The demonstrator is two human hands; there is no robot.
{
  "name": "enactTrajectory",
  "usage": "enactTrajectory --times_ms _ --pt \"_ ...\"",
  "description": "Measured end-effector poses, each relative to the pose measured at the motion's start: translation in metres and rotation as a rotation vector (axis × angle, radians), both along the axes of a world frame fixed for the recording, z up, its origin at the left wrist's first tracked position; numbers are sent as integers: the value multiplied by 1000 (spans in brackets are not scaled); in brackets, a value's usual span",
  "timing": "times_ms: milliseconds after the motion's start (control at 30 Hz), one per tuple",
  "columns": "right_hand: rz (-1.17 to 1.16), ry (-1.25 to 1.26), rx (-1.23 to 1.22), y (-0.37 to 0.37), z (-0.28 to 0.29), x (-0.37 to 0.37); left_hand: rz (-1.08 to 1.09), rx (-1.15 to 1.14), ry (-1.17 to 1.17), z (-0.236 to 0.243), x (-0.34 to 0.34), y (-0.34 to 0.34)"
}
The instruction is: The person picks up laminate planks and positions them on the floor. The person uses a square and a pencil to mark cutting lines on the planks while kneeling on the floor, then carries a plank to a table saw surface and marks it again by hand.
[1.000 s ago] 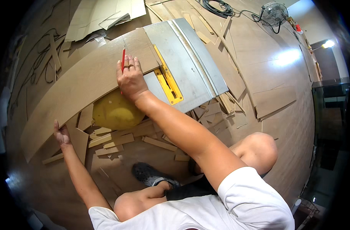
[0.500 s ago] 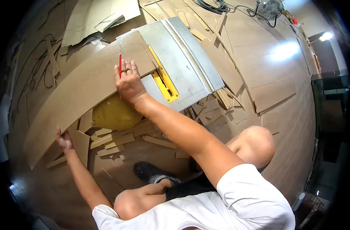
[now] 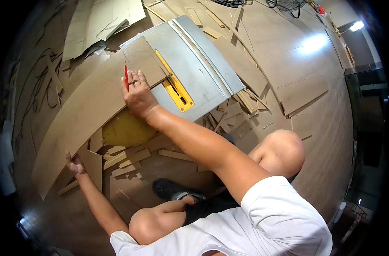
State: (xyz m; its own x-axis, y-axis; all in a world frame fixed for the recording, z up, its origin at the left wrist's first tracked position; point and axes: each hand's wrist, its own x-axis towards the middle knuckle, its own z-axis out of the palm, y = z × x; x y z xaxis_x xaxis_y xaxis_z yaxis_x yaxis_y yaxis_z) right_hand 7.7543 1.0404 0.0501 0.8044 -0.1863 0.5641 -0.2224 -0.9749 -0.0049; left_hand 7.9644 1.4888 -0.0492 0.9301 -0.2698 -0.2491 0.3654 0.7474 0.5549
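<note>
A long brown wooden board (image 3: pixel 90 100) lies with its far end on the grey top of a table saw (image 3: pixel 203 79), beside the yellow insert (image 3: pixel 177 94). Its near end reaches out past the saw to the lower left. My right hand (image 3: pixel 139 96) rests on the board near the saw, fingers stretched forward, with a red pencil (image 3: pixel 126 76) held upright at the thumb side. At the board's near edge, my left hand (image 3: pixel 76 165) grips it from below with the thumb up; the other fingers are partly hidden. No blade can be made out.
Wood offcuts (image 3: pixel 132 163) litter the floor between my legs and the saw's yellow body (image 3: pixel 128 128). Cardboard sheets (image 3: pixel 96 23) lie beyond, cables (image 3: pixel 43 79) at the left. Flat panels (image 3: pixel 303 94) lie to the right, and a fan (image 3: pixel 290 5) stands far off.
The whole view has shifted a little, so saw and board appear further left. Both hands keep their places on the board, and the pencil stays in my right hand.
</note>
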Motion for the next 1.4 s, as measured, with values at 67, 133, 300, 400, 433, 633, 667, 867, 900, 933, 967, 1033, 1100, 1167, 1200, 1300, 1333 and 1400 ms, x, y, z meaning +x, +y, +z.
enactTrajectory --times_ms 67,133,300,400,433,633,667,867,900,933,967,1033,1100,1167,1200,1300,1333,1400 --pt "0 -11 13 0 0 -2 -4 3 -8 -2 4 0" --pt "-8 2 12 -4 -5 -6 -21 20 -18 -6 -5 -13" --pt "0 3 23 -3 -2 -11 -27 51 12 -2 -9 -9" --pt "-14 18 24 1 -6 -13 -24 98 51 -2 -17 -5" --pt "-18 27 -5 2 -6 -12 15 130 13 -3 -18 -4" --pt "0 -10 25 4 3 -28 0 101 15 7 -32 -7" --pt "-1 -12 21 3 3 -30 -16 81 20 8 -34 -8" --pt "17 -15 33 10 5 -40 35 75 2 5 -42 3" --pt "25 -12 38 14 8 -40 23 54 -12 5 -39 14" --pt "34 -9 43 17 11 -40 11 34 -27 5 -36 25" --pt "26 15 36 15 8 -45 11 44 -8 3 -44 13" --pt "8 36 40 9 2 -57 13 70 29 9 -69 -16" --pt "16 23 48 17 5 -61 35 89 64 11 -67 -1" --pt "13 6 27 18 8 -63 61 114 51 11 -71 7" --pt "17 14 31 20 9 -65 76 131 19 10 -74 9" --pt "14 33 31 23 10 -77 83 170 -17 14 -85 7" --pt "8 33 26 24 9 -80 80 182 -19 16 -90 4" --pt "18 31 54 27 13 -85 64 143 38 22 -99 4"
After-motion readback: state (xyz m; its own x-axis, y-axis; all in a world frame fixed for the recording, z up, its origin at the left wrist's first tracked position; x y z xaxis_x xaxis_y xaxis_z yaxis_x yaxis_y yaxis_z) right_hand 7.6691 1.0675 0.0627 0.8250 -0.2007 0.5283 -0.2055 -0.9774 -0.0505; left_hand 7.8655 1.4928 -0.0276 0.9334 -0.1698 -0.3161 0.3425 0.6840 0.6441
